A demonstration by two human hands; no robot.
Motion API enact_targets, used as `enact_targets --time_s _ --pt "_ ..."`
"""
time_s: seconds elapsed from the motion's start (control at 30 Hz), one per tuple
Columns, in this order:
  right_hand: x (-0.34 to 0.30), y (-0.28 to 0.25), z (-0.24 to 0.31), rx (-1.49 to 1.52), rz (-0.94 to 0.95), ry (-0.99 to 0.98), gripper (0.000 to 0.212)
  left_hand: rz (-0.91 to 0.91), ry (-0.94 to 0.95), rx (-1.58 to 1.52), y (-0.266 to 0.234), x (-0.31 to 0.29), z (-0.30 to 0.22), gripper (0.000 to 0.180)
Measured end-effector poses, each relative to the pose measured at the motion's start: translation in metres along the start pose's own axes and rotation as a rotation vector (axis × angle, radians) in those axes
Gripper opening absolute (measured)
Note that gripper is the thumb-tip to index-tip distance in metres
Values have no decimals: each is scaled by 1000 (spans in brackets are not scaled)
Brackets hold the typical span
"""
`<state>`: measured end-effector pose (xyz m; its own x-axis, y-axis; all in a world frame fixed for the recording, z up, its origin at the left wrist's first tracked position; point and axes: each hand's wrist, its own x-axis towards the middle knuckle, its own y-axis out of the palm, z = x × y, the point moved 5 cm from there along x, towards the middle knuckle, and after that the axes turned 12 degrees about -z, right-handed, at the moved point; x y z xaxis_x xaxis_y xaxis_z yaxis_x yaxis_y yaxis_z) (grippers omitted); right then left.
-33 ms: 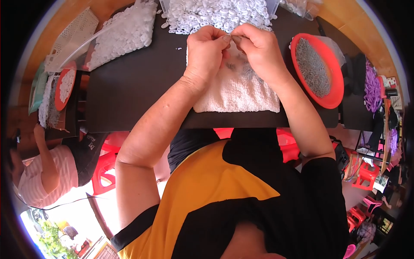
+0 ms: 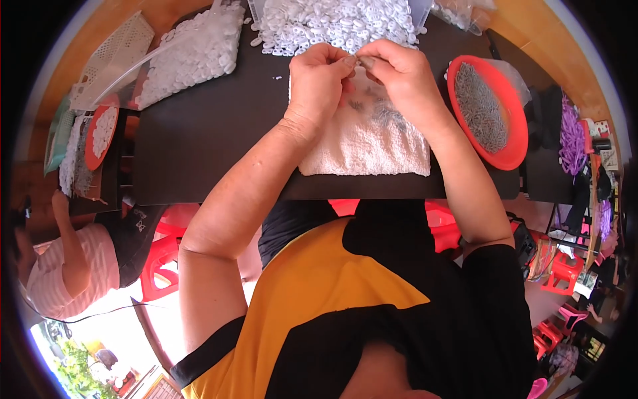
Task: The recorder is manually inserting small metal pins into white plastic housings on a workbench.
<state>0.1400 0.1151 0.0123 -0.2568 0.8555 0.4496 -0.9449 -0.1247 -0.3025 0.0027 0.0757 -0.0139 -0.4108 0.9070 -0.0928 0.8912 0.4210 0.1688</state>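
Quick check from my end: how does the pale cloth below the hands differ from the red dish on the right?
The cloth is pale and fuzzy; the red dish looks smooth. The cloth has straight edges, while the dish shows a rounded rim. The cloth bears a few scattered grey pieces; the dish holds a dense heap. Both rest on the dark table.

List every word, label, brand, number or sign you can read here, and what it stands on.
Readable text: none.
White oval pieces, grey pieces, red tray, cloth: no legible lettering.
Small box, far right: any print too small and blurred to read.
Pale mark on a co-worker's dark clothing: too blurred to read.
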Motion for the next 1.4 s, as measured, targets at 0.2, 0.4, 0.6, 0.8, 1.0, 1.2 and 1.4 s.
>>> enact_targets --time_s 0.2,0.4,0.6,0.8,1.0,1.2,1.4 --pt "64 -24 -2 -337 52 47 18 -43 -78 -87 -5 2 2 7" --pt "109 17 -29 -1068 203 -227 22 -21 -128 -95 -4 3 3 7" --pt "119 7 -48 -1064 88 -175 20 -3 -181 -141 -6 2 -1 10" --pt "88 -25 -28 -188 99 289 13 8 -218 -245 -6 -1 -3 10" --pt "42 -29 -4 -30 303 443 15 -17 -195 -307 -8 5 -3 10" --pt "26 -32 -18 -331 332 67 11 2 -170 -285 -6 7 -2 10" --pt "3 -35 -2 -840 307 -514 11 27 -153 -228 -8 8 1 11"
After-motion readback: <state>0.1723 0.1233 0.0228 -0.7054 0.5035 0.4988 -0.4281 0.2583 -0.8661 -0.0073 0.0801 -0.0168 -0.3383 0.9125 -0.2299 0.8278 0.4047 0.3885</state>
